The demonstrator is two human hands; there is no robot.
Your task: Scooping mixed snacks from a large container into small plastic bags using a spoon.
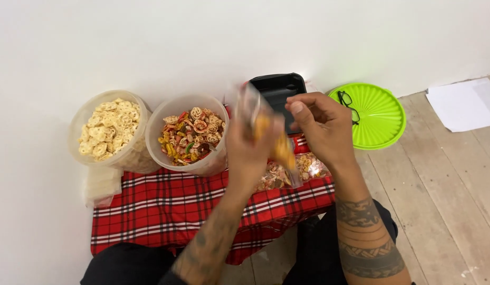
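Note:
My left hand (pixel 250 150) holds up a small clear plastic bag (pixel 266 129) with orange and yellow snack pieces in it. The bag is blurred. My right hand (pixel 321 126) pinches the bag's upper edge with finger and thumb. Both hands hover over a red plaid cloth (pixel 165 208) spread in front of my knees. Under the hands lie filled clear packets of snacks (pixel 292 171) on the cloth.
Two translucent tubs stand at the cloth's far side: one with pale wheel-shaped crackers (pixel 108 129), one with mixed coloured crackers (pixel 191 134). A black tray (pixel 278 91) sits behind my hands. A green round lid (pixel 377 113) carries black glasses (pixel 349 104). White paper (pixel 464 103) lies on the wooden floor.

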